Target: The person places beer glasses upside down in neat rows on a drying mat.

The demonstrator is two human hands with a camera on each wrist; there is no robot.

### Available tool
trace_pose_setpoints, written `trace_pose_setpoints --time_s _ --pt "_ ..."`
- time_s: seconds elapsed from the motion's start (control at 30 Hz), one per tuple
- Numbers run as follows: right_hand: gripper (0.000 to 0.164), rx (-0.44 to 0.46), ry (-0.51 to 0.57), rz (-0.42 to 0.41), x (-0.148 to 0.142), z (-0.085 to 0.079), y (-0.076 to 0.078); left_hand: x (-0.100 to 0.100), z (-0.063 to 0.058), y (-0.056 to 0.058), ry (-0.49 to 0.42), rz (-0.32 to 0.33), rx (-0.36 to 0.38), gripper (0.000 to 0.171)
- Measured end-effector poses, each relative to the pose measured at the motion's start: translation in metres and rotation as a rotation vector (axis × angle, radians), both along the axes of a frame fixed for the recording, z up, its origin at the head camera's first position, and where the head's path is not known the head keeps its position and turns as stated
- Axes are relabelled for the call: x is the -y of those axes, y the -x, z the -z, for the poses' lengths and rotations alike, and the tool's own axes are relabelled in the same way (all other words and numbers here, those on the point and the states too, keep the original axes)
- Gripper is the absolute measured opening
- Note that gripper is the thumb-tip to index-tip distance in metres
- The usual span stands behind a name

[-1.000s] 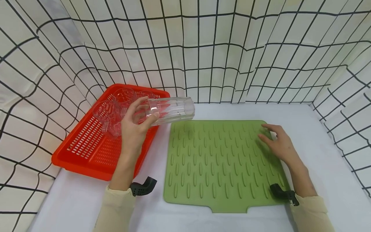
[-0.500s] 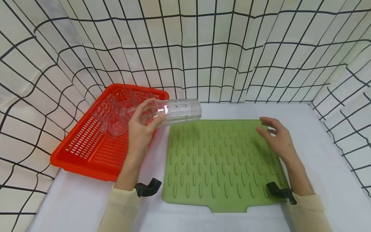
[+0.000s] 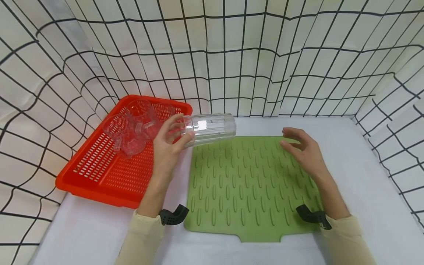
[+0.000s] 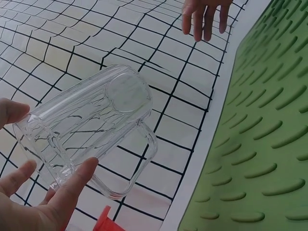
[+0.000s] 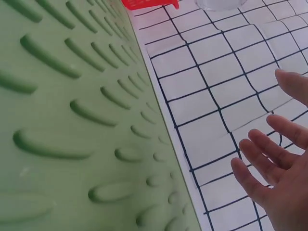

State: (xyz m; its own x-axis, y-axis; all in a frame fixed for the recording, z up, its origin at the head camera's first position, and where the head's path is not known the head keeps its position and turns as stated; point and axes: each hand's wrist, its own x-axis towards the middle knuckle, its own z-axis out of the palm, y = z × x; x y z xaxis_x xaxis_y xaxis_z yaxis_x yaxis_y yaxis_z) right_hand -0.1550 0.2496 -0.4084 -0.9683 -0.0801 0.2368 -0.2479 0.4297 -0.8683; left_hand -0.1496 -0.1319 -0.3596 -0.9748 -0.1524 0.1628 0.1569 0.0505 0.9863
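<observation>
A clear glass mug (image 3: 212,128) with a side handle (image 4: 149,144) lies sideways in the air, gripped near its base by my left hand (image 3: 169,145). In the left wrist view its open or closed far end is hard to tell through the glass. The mug hangs just above the back left edge of a green ridged mat (image 3: 251,184). My right hand (image 3: 304,152) hovers over the mat's back right part, fingers loosely bent, with nothing in it. In the right wrist view that hand (image 5: 284,168) shows its fingers spread apart.
A red perforated basket (image 3: 96,197) stands to the left of the mat, holding several clear glass mugs (image 3: 132,143) heaped at its back. A white cloth (image 3: 205,254) covers the table. White sheets with a black grid (image 3: 225,62) rise behind and at both sides.
My left hand has carried the mug rightward, away from the basket and toward the mat. My right hand has moved left and slightly back over the mat.
</observation>
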Motion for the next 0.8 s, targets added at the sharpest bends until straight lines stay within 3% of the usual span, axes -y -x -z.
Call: trace_pose_setpoints --time_s 0.4,0.8 --pt "0.053 -0.044 0.123 -0.144 0.021 -0.006 0.004 -0.008 0.004 -0.001 -0.065 0.042 0.021 0.055" --pt "0.068 -0.064 0.107 -0.221 0.041 -0.009 0.008 -0.014 0.008 -0.001 -0.127 0.065 0.09 0.054"
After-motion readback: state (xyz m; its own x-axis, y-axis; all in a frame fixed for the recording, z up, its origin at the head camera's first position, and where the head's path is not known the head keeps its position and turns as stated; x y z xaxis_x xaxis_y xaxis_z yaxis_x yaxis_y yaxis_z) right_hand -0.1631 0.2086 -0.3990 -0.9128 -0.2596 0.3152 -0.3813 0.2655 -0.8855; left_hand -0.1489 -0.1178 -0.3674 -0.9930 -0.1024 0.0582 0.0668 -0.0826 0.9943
